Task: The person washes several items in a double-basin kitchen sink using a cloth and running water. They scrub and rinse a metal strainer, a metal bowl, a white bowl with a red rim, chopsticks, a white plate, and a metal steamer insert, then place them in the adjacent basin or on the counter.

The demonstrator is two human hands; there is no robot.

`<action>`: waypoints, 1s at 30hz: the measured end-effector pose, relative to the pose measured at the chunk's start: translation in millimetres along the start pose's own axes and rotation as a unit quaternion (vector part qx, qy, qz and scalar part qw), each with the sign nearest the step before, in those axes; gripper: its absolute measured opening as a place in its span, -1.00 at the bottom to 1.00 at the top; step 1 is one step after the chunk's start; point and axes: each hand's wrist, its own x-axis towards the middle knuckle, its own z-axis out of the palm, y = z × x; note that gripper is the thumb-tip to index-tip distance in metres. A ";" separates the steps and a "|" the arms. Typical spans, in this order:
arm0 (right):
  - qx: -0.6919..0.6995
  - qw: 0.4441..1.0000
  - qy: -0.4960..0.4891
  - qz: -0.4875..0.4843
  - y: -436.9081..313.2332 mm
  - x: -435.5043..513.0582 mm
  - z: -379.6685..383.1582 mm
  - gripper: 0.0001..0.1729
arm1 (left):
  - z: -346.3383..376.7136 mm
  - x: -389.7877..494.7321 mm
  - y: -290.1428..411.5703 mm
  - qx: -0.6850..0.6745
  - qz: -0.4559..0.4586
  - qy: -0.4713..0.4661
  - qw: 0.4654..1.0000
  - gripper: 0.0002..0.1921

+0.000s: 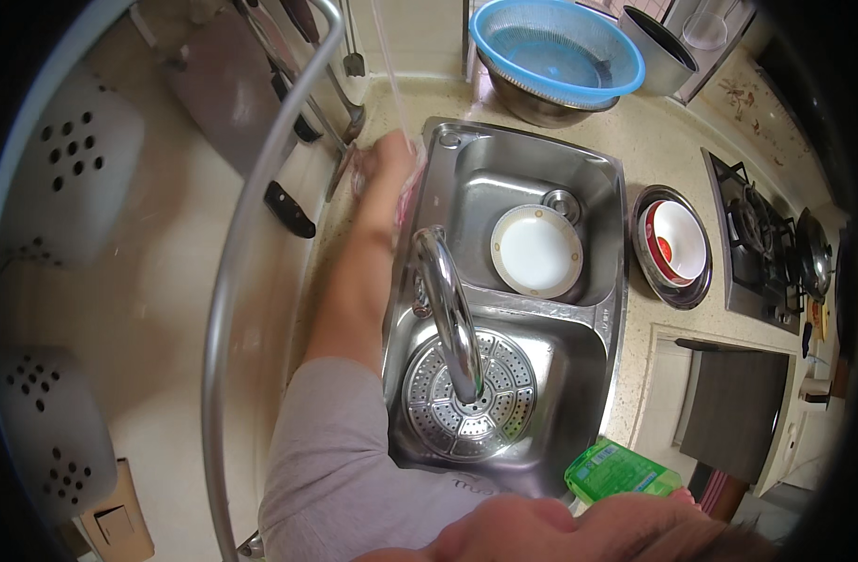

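At the counter's back corner, my left hand (395, 160) is curled on a crumpled clear plastic bag (358, 172) with pink-red parts; its fingertips are hidden. A thin translucent strand (389, 60) runs down to this hand from above. Fingertips of my right hand (686, 497) show at the end of a green labelled plastic bottle (622, 472), tilted over the sink's near corner; my face hides most of that hand. A white plate with a patterned rim (538, 249) lies in the far basin. A perforated steel steamer plate (439, 414) sits in the near basin.
A chrome faucet (446, 302) arches over the near basin. Knives (290, 209) and utensils hang on the wall behind a curved metal rail (221, 316). Nested bowls (684, 242) stand between the sink and the gas stove (745, 232). A blue colander (541, 53) rests on a steel bowl.
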 end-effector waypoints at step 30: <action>-0.001 1.000 0.029 -0.009 -12.9 -11.3 15.6 -0.63 | -14.6 -65.1 -19.7 -0.110 0.110 0.007 0.988 -0.71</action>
